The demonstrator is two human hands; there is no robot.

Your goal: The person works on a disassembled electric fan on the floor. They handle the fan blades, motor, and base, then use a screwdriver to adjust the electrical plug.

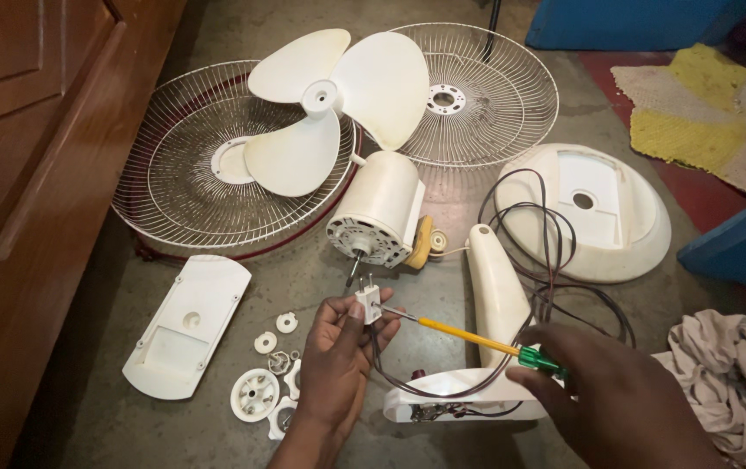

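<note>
Left hand (pixel 338 347) fingers clamped on white plug (pixel 369 305), held above floor (pixel 86 408) by fan motor (pixel 376 209). Right hand (pixel 616 399) fingers clamped on screwdriver (pixel 468 337), tip touching plug. Fan blade (pixel 330 104) behind.

Taking the white fan motor (pixel 377 208) as the landmark: there is one motor, one three-bladed white fan blade (pixel 330 100) just above-left of it, and two wire guard grilles, one (pixel 191 165) to its left and one (pixel 481 91) above-right. To its right lie one round white base (pixel 603 213) and one white stand neck (pixel 495 287), below-left one flat white cover plate (pixel 186 326), and below it about five small round white parts (pixel 269 373), though overlap makes that count uncertain. Below the motor are two hands, the left hand (pixel 338 365) with one white two-pin plug (pixel 369 304) and the right hand (pixel 607 399) with one screwdriver (pixel 468 337); far right lies one crumpled cloth (pixel 729 373).
</note>
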